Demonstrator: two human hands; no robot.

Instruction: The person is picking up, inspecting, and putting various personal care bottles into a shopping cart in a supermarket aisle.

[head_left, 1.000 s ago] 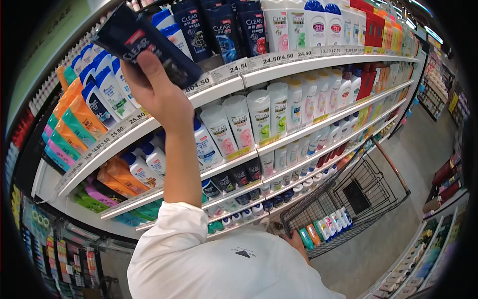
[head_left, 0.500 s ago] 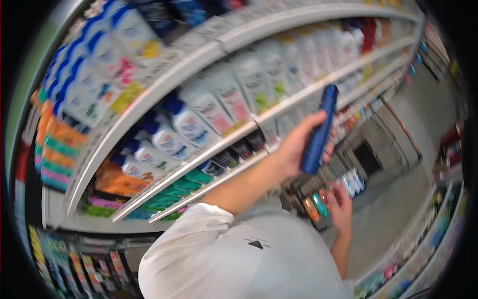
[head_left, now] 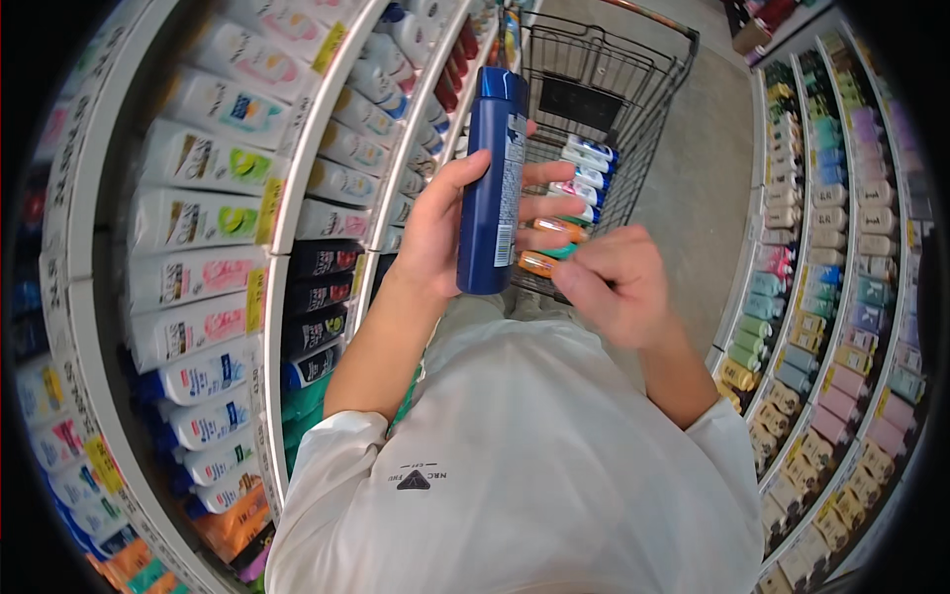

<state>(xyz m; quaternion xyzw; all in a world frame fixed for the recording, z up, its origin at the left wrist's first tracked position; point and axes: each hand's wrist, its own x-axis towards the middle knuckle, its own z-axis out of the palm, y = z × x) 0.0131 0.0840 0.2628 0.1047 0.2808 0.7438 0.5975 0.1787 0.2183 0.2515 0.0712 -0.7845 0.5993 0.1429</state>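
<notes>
My left hand (head_left: 435, 223) grips a dark blue shampoo-type bottle (head_left: 487, 203) with a glossy blue cap. It stands nearly upright, its printed back label and barcode turned to the right. The thumb lies across the front, and the other fingers reach out behind the bottle to its right. To the right of the bottle, my right hand (head_left: 618, 287) hangs apart from it with the fingers curled in. Nothing shows in that hand. Past the hands, several white, green and orange packs (head_left: 591, 163) lie in a black wire shopping cart (head_left: 633, 59).
Along the left run shelves (head_left: 287, 198) tightly filled with white tubes (head_left: 203, 218) and white bottles with blue caps (head_left: 208, 376). More shelves (head_left: 813, 247) on the right hold pump bottles in several colours. Grey floor (head_left: 708, 129) shows beside the cart.
My view has turned from the left shelves toward the cart. The bottle is now more upright, with its label showing. My right hand has come up close to it.
</notes>
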